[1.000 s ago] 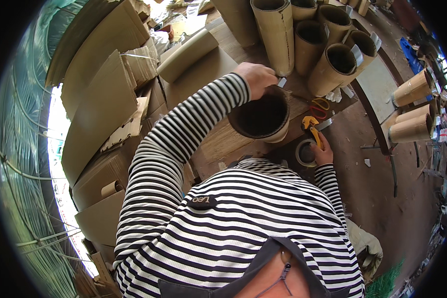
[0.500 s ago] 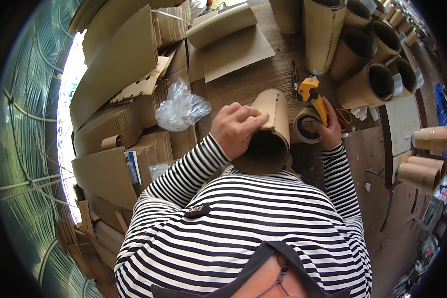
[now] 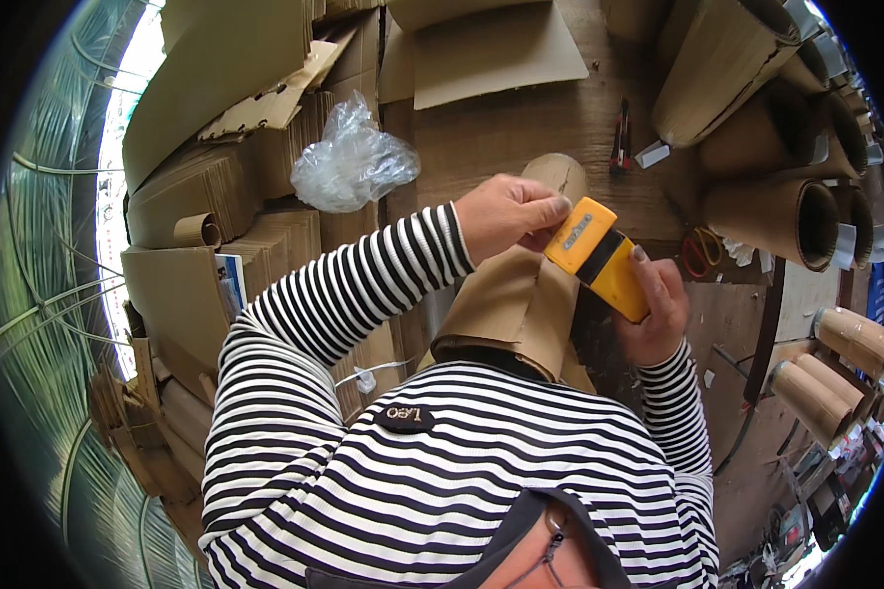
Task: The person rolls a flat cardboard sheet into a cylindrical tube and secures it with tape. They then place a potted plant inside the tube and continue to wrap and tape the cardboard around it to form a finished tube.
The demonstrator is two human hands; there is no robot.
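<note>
A yellow tape dispenser (image 3: 604,263) with a dark band is gripped in my right hand (image 3: 655,312), tilted over the right side of a brown cardboard tube (image 3: 506,304). My left hand (image 3: 514,214) is pinched closed at the dispenser's front end, above the tube; whatever sits between its fingertips is too small to make out. The tube lies with its near end against my striped shirt. Along its upper side a lengthwise seam shows, partly covered by the hands.
Several upright cardboard tubes (image 3: 727,74) crowd the far right. A red and black utility knife (image 3: 621,137) and scissors (image 3: 700,252) lie on the wooden table (image 3: 506,128). At left are stacked cardboard sheets (image 3: 192,191) and a crumpled clear plastic bag (image 3: 354,162).
My left hand has left the tube's near end and moved forward and right to the dispenser. My right hand has brought the dispenser nearer the tube and turned it. The view has shifted.
</note>
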